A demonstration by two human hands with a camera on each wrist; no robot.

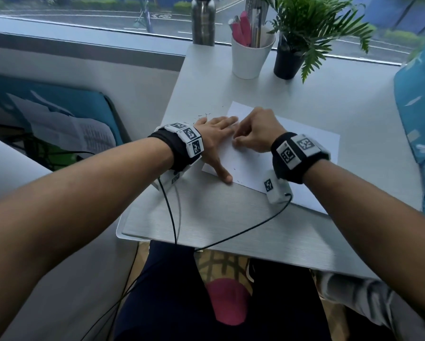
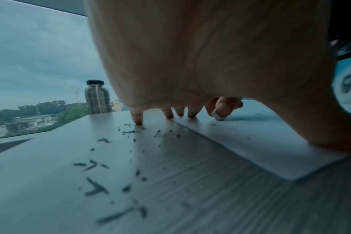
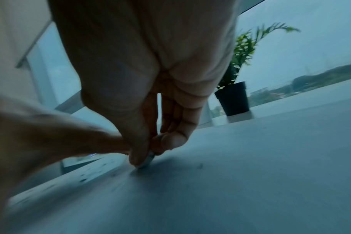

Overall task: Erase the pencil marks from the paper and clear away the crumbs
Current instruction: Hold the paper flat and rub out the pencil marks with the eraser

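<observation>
A white sheet of paper (image 1: pixel 302 146) lies on the grey table (image 1: pixel 206 212). My left hand (image 1: pixel 214 139) lies flat with spread fingers on the sheet's left part, thumb at the near edge. Just to its right, my right hand (image 1: pixel 253 134) pinches a small white eraser (image 3: pixel 147 161) between thumb and fingers, its end pressed on the paper (image 3: pixel 250 174). The left wrist view shows the same eraser (image 2: pixel 218 116) past my fingertips (image 2: pixel 138 121). Dark eraser crumbs (image 2: pixel 98 188) are strewn on the table left of the sheet, also seen as crumbs (image 1: pixel 203 116) from above.
At the table's far edge stand a steel bottle (image 1: pixel 203 20), a white cup (image 1: pixel 251 57) with pens, and a potted plant (image 1: pixel 290 60). A blue cushion (image 1: pixel 420 124) is at the right. Wrist cables (image 1: pixel 172 217) trail over the near edge.
</observation>
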